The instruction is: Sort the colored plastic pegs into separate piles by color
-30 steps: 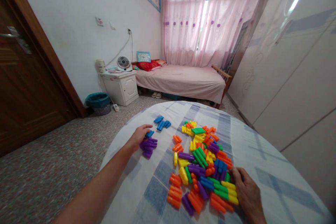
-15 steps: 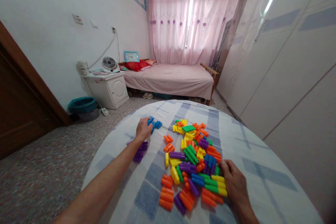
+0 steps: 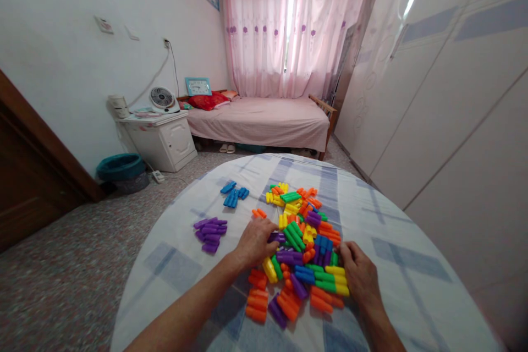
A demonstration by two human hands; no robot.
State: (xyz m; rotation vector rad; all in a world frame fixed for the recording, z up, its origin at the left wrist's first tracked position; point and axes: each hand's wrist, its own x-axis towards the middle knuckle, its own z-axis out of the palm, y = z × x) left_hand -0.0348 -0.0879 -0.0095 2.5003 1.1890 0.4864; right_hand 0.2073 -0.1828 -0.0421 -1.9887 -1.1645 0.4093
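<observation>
A large mixed pile of plastic pieces in orange, yellow, green, purple and blue covers the middle of the round table (image 3: 181, 286). My left hand (image 3: 258, 239) is at the pile's left side, its fingers closed on a purple piece (image 3: 277, 237). At the right edge of the pile rests my right hand (image 3: 358, 269), fingers curled beside green and yellow pieces (image 3: 336, 279); whether it grips anything is hidden. Apart from the pile, a purple group (image 3: 211, 232) lies at the left, and a blue group (image 3: 234, 194) lies behind it.
Beyond the table stands a bed (image 3: 259, 118) with a pink sheet. On the left are a white cabinet (image 3: 160, 143) with a fan (image 3: 162, 97) and a lined bin (image 3: 121, 168). A tall wardrobe (image 3: 445, 137) lines the right side.
My left hand has come back from the blue group to the pile's left side and closed on a purple piece. The blue group now shows fully. My right hand remains beside the pile.
</observation>
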